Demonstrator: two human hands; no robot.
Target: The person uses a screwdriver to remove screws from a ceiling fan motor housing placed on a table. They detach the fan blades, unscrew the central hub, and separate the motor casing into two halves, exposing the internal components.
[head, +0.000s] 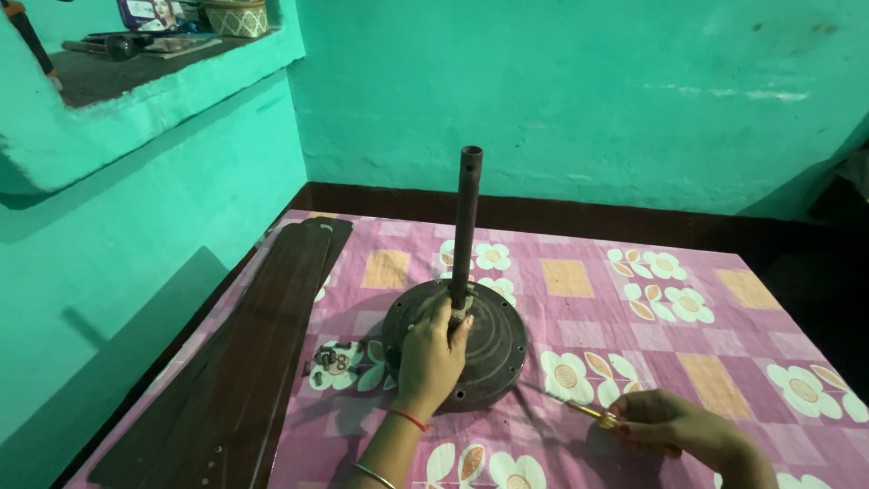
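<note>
The bench (634, 362) wears a pink-purple cloth (579, 317) checked with orange squares and white flowers. At its middle sits a dark grey-brown motor housing (489, 349) with a near-black rod (466, 226). Left of the housing lie dark brown blades (244, 362). Behind it, the wall (561, 91) is bright turquoise with a dark brown base strip.

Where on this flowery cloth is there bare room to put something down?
The cloth is bare right of the round motor housing, up to the far edge. The left is crowded: dark blades, small screws, left hand. The right hand takes the near edge.
</note>
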